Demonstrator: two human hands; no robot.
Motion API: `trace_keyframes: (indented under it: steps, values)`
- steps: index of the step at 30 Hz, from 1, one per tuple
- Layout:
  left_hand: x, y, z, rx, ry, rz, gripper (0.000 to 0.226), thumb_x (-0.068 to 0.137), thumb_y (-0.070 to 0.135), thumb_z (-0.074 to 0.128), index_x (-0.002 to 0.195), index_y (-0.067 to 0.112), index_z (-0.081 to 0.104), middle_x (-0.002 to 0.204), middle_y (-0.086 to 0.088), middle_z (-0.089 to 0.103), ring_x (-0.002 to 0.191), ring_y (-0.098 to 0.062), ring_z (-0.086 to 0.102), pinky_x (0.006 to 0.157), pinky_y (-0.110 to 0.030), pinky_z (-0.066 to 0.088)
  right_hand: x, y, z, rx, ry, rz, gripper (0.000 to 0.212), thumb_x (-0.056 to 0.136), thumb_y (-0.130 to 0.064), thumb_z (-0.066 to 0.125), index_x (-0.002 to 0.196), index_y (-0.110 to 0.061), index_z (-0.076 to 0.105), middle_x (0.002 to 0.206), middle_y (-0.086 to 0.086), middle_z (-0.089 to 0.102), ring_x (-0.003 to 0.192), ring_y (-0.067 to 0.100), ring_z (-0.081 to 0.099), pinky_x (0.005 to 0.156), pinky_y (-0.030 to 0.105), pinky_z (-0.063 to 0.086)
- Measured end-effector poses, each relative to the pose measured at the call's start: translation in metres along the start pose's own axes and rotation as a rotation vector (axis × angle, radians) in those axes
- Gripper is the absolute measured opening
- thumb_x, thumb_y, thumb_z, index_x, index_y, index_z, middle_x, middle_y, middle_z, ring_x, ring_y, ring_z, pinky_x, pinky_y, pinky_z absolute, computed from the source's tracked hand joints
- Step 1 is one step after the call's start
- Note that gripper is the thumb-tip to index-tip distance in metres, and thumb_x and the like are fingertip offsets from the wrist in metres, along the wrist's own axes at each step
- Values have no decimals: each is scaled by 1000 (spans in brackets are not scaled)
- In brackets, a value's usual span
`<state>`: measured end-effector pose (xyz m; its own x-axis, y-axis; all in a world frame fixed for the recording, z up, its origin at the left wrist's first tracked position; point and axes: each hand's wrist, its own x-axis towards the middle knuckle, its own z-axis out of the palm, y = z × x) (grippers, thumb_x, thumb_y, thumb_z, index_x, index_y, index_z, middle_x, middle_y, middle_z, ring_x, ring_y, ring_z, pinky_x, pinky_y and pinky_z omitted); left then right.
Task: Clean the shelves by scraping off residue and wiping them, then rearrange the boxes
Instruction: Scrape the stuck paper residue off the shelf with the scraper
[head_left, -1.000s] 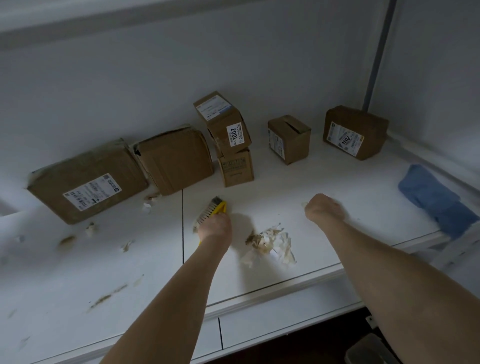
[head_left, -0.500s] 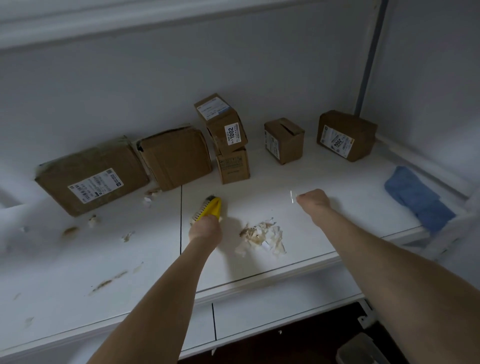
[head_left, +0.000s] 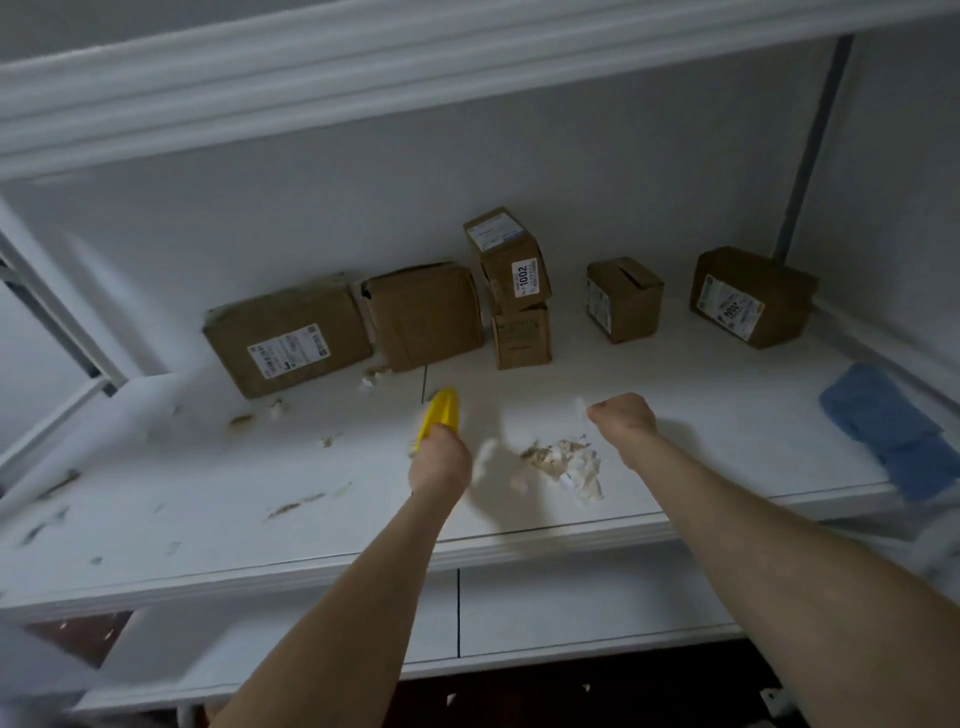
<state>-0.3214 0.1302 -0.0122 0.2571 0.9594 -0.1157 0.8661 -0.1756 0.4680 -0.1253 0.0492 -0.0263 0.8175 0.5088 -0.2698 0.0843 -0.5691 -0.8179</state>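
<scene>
My left hand (head_left: 439, 462) grips a yellow brush (head_left: 441, 415) over the white shelf (head_left: 701, 415); only the brush's yellow back shows. Just right of it lies a pile of pale scraped residue (head_left: 563, 465). My right hand (head_left: 621, 418) is curled in a fist behind the pile, with a small pale blurred thing, seemingly a scraper (head_left: 581, 404), at its knuckles. Brown boxes line the back wall: a large labelled box (head_left: 288, 335), a plain box (head_left: 426, 312), a tilted box marked 1002 (head_left: 509, 260) on a small box (head_left: 522, 335), a small cube box (head_left: 623, 299) and a labelled right box (head_left: 748, 296).
A blue cloth (head_left: 893, 431) lies at the shelf's right end. Brown smears (head_left: 293, 506) and scattered crumbs (head_left: 275, 410) mark the left half of the shelf. An upper shelf edge (head_left: 363, 78) hangs overhead and a lower shelf (head_left: 571, 613) juts out below.
The brush has turned so its bristles no longer show. Loose bits now blur between my left hand and the pile. The view has pulled back and up.
</scene>
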Motion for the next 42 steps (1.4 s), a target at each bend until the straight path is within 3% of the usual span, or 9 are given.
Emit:
trace_keyframes:
  steps: [4,8,12,16,26,32,35,39,42]
  values:
    - [-6,-25,3,54,-33,-151,36,95,3,38,128,0,50,128,-15,58,120,-30,55,96,-37,44,-5,6,-8,-4,-6,5,26,91,-14,54,109,3,61,108,18,62,83,28,54,67,26,40]
    - [-28,-8,27,5,-117,-69,34,97,6,39,128,-4,47,127,-19,56,117,-33,55,90,-36,46,-10,16,-15,-25,0,27,20,90,-13,54,102,3,59,95,15,57,83,30,56,67,27,41]
    - [-35,27,39,-48,-201,73,37,92,-1,37,128,5,46,118,-22,60,85,-37,62,55,-33,51,-17,22,-17,-21,-43,51,12,89,-11,55,93,0,54,91,15,57,81,30,56,66,29,44]
    - [-31,33,42,-58,-111,58,37,94,5,36,129,2,48,129,-20,55,117,-36,54,95,-40,46,-21,26,-22,-1,-66,42,11,89,-13,56,93,-2,54,90,11,55,79,26,54,74,34,52]
    - [-32,36,51,215,-26,111,46,92,10,43,138,3,38,138,-19,40,129,-35,40,105,-42,38,-22,57,-40,26,-47,78,14,86,-15,60,87,-2,58,89,12,58,81,29,58,67,29,46]
    - [-43,85,75,6,-1,529,30,93,14,43,121,16,57,125,-9,54,111,-30,56,93,-41,48,-25,74,-63,86,-14,140,23,82,-15,60,64,-8,48,62,6,49,53,20,45,48,25,35]
    - [-65,119,102,-202,-140,660,25,95,12,42,110,13,62,103,-9,67,89,-30,64,80,-39,53,-29,90,-78,119,35,107,21,84,-20,62,87,1,67,75,11,58,68,24,52,61,29,41]
    - [-99,156,144,-298,-315,783,23,96,18,40,95,11,63,81,-13,69,71,-33,64,69,-40,55,-35,125,-109,279,170,46,32,86,-6,61,55,-10,55,58,7,50,57,15,42,59,27,33]
    - [-120,175,169,-305,-395,854,27,98,21,38,92,8,61,77,-12,69,68,-33,63,67,-41,55,-41,154,-130,308,294,87,36,87,-7,62,54,-14,50,56,5,46,57,13,38,60,28,31]
